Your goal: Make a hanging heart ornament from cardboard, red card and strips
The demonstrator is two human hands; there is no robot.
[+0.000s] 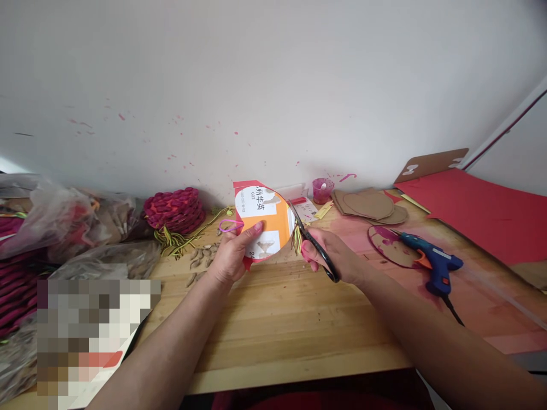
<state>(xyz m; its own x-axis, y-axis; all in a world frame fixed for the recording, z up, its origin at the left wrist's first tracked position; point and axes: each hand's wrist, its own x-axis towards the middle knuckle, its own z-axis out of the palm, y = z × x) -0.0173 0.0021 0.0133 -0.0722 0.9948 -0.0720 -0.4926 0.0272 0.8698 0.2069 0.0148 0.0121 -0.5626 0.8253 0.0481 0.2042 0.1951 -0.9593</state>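
My left hand [237, 247] grips a rounded cardboard piece [273, 225], its thumb on the orange and white printed face. Red paper shows past the card's edge at the upper left and at the bottom. A pink loop of cord [229, 226] sticks out at the left side, by my fingers. My right hand [327, 253] holds black-handled scissors [314, 242], their blades pointing up at the card's right edge. Whether the blades touch the card I cannot tell. Yellow-green and dark yarn strands [297, 239] hang just behind the scissors.
At the right lie a blue glue gun [440, 265], a paint-stained disc [384, 247], cardboard shapes [367, 205] and red sheets [478, 210]. A pink cup [322, 191] stands by the wall. Leftward are peanuts [203, 256], a magenta bundle [173, 210] and plastic bags [55, 210].
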